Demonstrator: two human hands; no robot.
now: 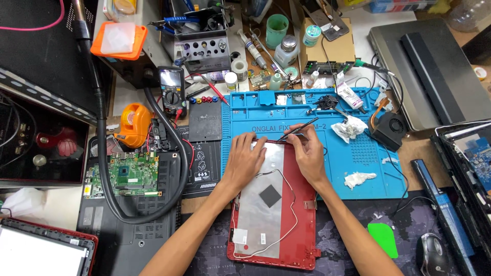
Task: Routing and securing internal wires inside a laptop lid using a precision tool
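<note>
red laptop lid (302,245) | left hand (244,158), right hand (308,151) at top edge | tweezers (299,129) held

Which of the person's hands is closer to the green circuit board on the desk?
Left. The left hand rests on the red laptop lid, right of the green circuit board; the right hand lies farther right, holding tweezers.

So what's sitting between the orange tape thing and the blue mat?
In the head view, a black multimeter and a dark square pad lie between the orange tape dispenser and the blue mat.
</note>
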